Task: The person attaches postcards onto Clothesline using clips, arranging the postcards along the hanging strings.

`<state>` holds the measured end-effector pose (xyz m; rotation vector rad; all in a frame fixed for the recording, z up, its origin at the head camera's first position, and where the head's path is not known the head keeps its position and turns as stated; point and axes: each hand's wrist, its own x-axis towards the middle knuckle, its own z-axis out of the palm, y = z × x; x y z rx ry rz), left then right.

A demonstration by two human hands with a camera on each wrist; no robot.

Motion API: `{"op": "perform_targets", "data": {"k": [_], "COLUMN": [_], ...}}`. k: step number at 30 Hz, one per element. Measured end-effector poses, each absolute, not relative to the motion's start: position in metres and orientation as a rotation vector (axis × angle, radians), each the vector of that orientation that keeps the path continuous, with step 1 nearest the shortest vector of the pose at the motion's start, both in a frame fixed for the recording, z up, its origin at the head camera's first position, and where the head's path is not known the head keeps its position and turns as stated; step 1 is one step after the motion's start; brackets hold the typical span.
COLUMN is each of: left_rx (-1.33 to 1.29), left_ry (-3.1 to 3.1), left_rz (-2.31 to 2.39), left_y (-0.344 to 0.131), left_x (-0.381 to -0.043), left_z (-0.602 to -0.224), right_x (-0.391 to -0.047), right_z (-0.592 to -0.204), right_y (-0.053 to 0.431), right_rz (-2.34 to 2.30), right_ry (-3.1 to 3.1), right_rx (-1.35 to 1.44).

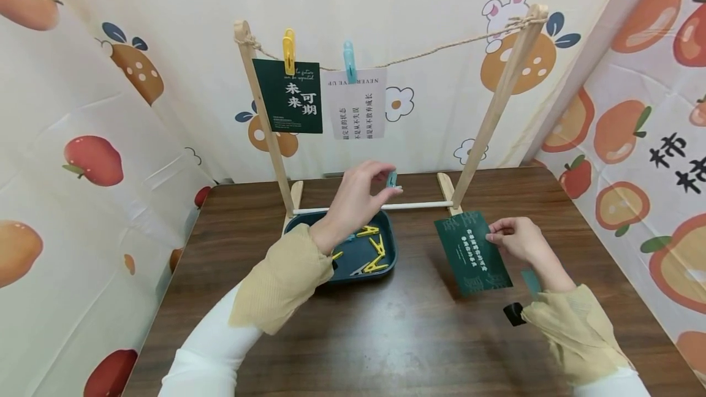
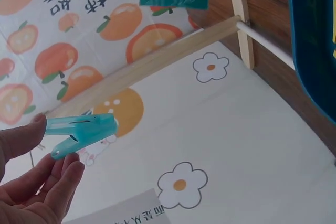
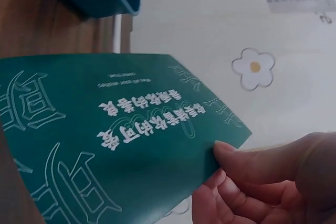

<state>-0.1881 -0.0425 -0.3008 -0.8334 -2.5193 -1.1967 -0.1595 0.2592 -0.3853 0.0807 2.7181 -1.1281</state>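
My left hand [image 1: 358,198] pinches a light blue clothespin [image 2: 89,127] by its handle ends, thumb on one side and fingers on the other. It is raised above the dark blue tray [image 1: 393,250], in front of the rope. At the right, my right hand [image 1: 518,239] holds a dark green card [image 1: 469,256] with white writing by one edge, between thumb and fingers. The card is tilted over the table in the head view. On the rope [image 1: 436,49] hang a green card [image 1: 292,109] under a yellow clothespin [image 1: 289,52] and a white card [image 1: 357,106] under a blue clothespin [image 1: 350,61].
Two wooden posts [image 1: 499,94] hold the rope, with a white bar [image 1: 417,205] low between them. Several clothespins [image 1: 377,245], mostly yellow, lie in the tray on the brown table [image 1: 386,336]. Fruit-printed cloth [image 1: 94,213] hangs around the table.
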Motion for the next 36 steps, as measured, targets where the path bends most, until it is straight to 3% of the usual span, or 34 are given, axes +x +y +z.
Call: {"op": "perform_targets", "data": {"k": [19, 36], "left_rx": [-0.811, -0.744], "left_ry": [-2.537, -2.48], "left_rz": [-1.325, -1.49], "left_y": [-0.029, -0.025], "left_x": [-0.208, -0.22], "left_z": [-0.267, -0.218], "right_x": [-0.191, -0.206], "right_z": [-0.323, -0.291], "right_y": [0.234, 0.215], "right_rz": [-1.169, -1.272], "right_ry": [2.799, 2.81], "right_rx": [-0.08, -0.103]}}
